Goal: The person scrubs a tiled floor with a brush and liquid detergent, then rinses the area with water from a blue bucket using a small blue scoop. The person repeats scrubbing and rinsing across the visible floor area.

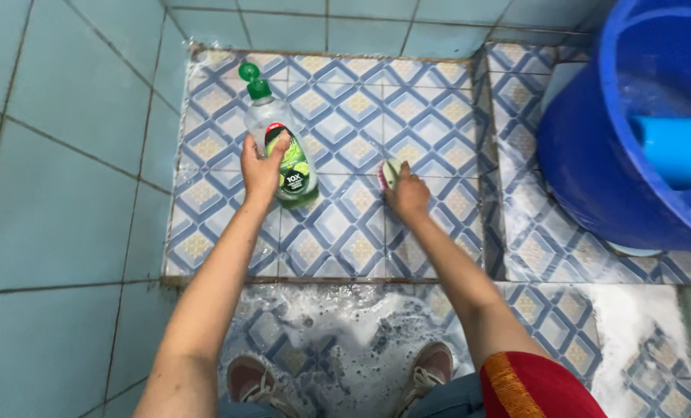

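Observation:
My left hand (261, 166) grips a clear plastic bottle (277, 139) of green liquid with a green flip cap that stands open, held against the patterned tile ledge (345, 116). My right hand (407, 193) is closed on a small scrub brush (389, 172), pink and pale green, pressed on the same tiled surface about a hand's width to the right of the bottle.
A big blue bucket (593, 155) with water and a lighter blue scoop (674, 147) stands at the right. Pale blue wall tiles (59, 155) rise on the left and behind. Soapy foam (345, 333) covers the floor by my shoes (256, 383).

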